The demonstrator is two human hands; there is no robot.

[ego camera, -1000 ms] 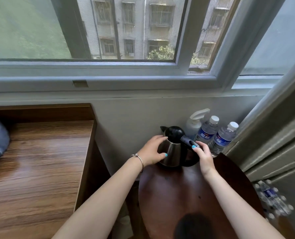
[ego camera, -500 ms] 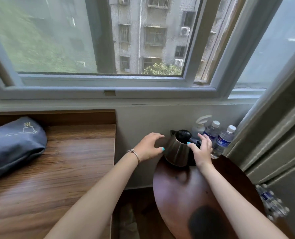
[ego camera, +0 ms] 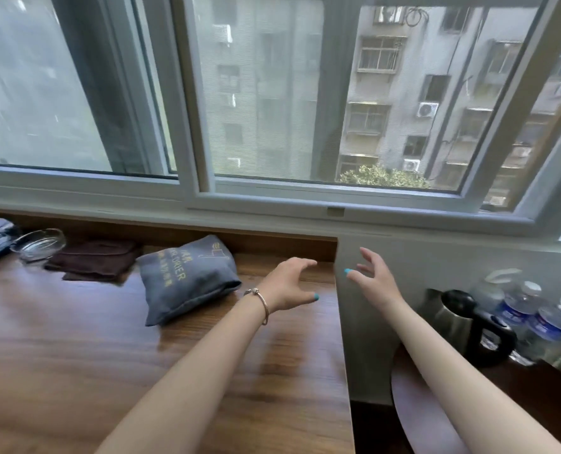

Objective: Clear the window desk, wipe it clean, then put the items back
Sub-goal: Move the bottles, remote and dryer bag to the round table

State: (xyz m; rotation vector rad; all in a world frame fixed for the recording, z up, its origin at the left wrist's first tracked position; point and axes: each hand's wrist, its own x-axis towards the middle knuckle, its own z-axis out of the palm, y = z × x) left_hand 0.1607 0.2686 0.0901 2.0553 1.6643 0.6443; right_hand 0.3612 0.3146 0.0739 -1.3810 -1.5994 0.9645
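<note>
A hotel room, by the look of it.
Hair-dryer bag [ego camera: 187,276], kettle [ego camera: 459,319] and bottled water [ego camera: 551,322] (apartment blocks outside) beside a window desk [ego camera: 76,355].

Both forearms are bare, with no sleeves in view. The left hand [ego camera: 288,283] has a thin metal bangle [ego camera: 262,304] with a small bead at the wrist. The visible thumbnails of the left hand and the right hand [ego camera: 372,276] are painted turquoise.

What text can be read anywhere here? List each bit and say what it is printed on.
"DRIER", the end of a longer line, on the grey pouch lying on the wooden desk.
The pouch's other printed lines: too blurred to read.
Blue labels on the two water bottles beside the kettle: too small and blurred to read.
The spray bottle: no legible print.
</note>
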